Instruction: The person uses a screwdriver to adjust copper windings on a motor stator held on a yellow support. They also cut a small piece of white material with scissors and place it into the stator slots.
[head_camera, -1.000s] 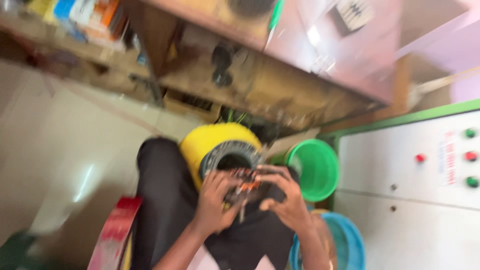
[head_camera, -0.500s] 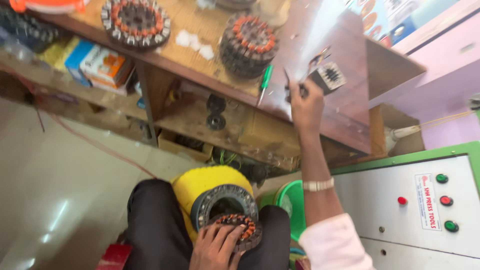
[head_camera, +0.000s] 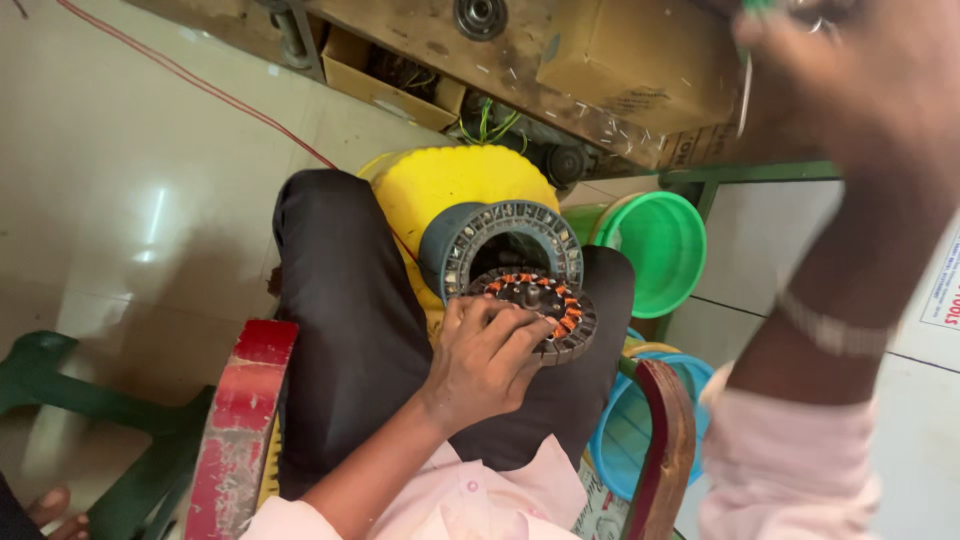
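On my lap lies a round motor stator (head_camera: 557, 308) with orange-wound coils and a grey toothed rim. My left hand (head_camera: 485, 352) rests on its near edge, fingers spread over it. Just behind it a grey ring-shaped housing (head_camera: 468, 238) leans against a yellow stool (head_camera: 440, 185). My right hand (head_camera: 850, 95) is raised close to the camera at the upper right, blurred, with its fingers closed round a thin tool (head_camera: 746, 90) that has a metal shaft and a bit of green at the top.
A wooden workbench (head_camera: 500, 70) with a cardboard box (head_camera: 640, 55) runs across the top. A green bowl (head_camera: 655, 240) and a blue basin (head_camera: 620, 440) stand on the floor at right, beside a white cabinet (head_camera: 900, 420). Red chair arms (head_camera: 235, 430) flank my legs.
My right hand has come back from the bench top toward the camera with a tool in it. The view has dropped to my lap. My left hand stays on the stator.
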